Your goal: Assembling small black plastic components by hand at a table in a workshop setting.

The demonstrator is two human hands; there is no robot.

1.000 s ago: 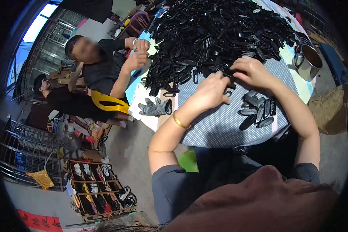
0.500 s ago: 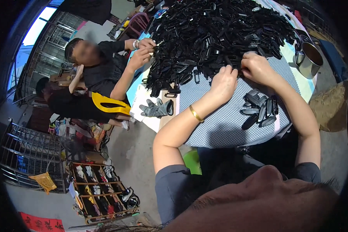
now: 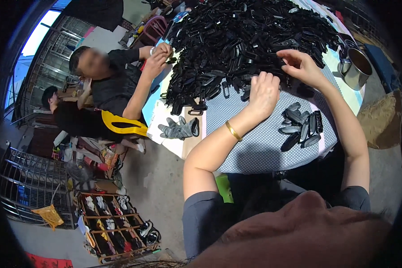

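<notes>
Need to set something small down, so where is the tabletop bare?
Bare dotted cloth shows between the left forearm and the small cluster of black parts, and between that forearm and the grey glove. Crowded: the far side, under the black pile, with the left hand and right hand at or over its near edge.

The left fingers [image 3: 266,78] (curled under) have their tips hidden
</notes>
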